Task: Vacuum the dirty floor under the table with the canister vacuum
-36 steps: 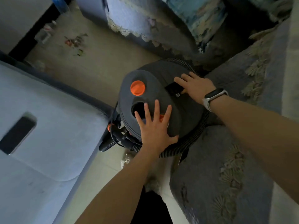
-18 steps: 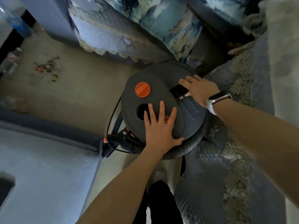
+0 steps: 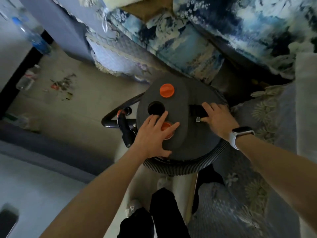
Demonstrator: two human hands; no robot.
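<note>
Where the pale floor [image 3: 56, 107] runs between grey cushioned seats, the person's dark trouser legs [image 3: 154, 215] stand nearest, a phone [image 3: 7, 220] lying on the seat at the lower left. Just beyond stands the vacuum [image 3: 181, 134], its ribbed hose [image 3: 180, 166] coiled round the drum. The left hand [image 3: 154, 134] lies flat on the lid, fingers spread over an orange button; the right hand [image 3: 217, 117] — a watch [image 3: 240, 135] on its wrist — curls round the black handle [image 3: 197, 109]. Farther off, scattered litter [image 3: 62, 85] and plastic bottles [image 3: 27, 78] lie by a dark tabletop edge — blue patterned cushions [image 3: 188, 42] behind.
</note>
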